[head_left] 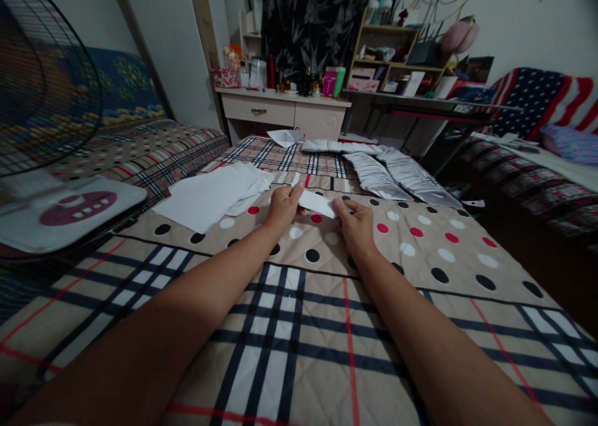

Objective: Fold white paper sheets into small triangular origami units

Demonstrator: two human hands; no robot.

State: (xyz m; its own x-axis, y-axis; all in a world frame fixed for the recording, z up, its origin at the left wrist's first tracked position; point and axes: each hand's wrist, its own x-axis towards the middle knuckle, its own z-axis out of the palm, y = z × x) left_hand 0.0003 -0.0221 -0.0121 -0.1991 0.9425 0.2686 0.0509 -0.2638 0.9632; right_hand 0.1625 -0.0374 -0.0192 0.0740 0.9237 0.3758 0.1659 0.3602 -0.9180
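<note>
Between my two hands is a small white piece of paper (pixel 317 203), held a little above the patterned bedspread (pixel 322 326). My left hand (pixel 283 208) pinches its left end, thumb on top. At its right end, my right hand (pixel 354 222) grips the edge between thumb and fingers. Whether the paper is folded I cannot tell. Left of my left hand lies a loose stack of white sheets (pixel 210 192). Beyond my right hand, rows of overlapping white paper pieces (pixel 374 175) spread over the bed, with another row (pixel 336 146) along the far side.
A fan (pixel 70 208) stands close on the left. One more white paper (pixel 284 137) lies near the far bed edge. Behind the bed are a white dresser (pixel 261 109) with bottles and boxes, a shelf desk (pixel 387 61), and a couch (pixel 537 183) on the right.
</note>
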